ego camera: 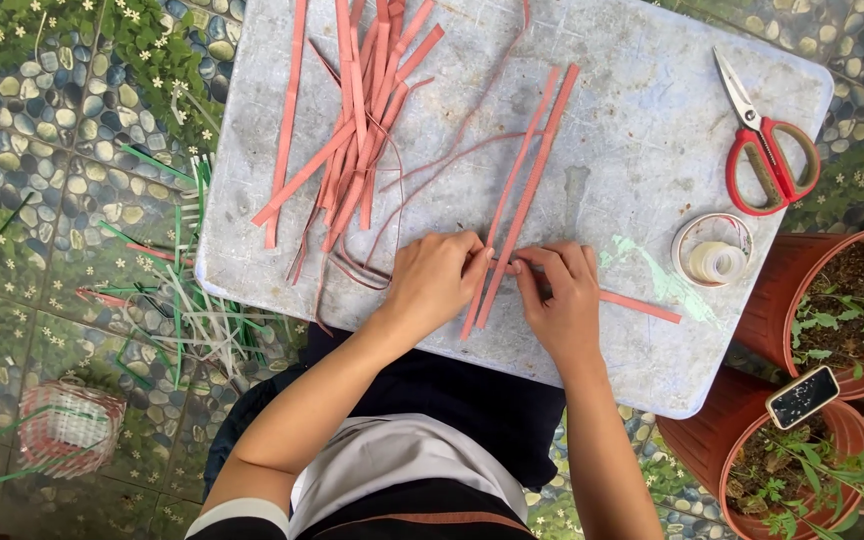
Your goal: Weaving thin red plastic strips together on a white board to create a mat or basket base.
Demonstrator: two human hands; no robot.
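A: What are the hands doing?

B: Both rest near the front edge of the grey board (pixel 642 150). The left hand (pixel 432 280) is curled, its fingertips pinched on the crossed pink strips (pixel 527 185). The right hand (pixel 562 295) is curled too, thumb and forefinger nipping the same spot, just beside the left.

A: And how do those strips lie?

B: Two long ones run from the hands up toward the middle of the board, side by side and slightly tilted. A third, the horizontal pink strip (pixel 642 305), passes under the right hand and points toward the board's right edge.

A: Anything else on the board?

B: A loose pile of pink strips (pixel 362 110) near the back left corner, red-handled scissors (pixel 767 150) at the back right corner, and a roll of clear tape (pixel 714 255) by the right edge.

A: Off the board?

B: Green and white strips (pixel 182 290) on the pebble-patterned floor to the left, and terracotta pots (pixel 832 300) with seedlings to the right.
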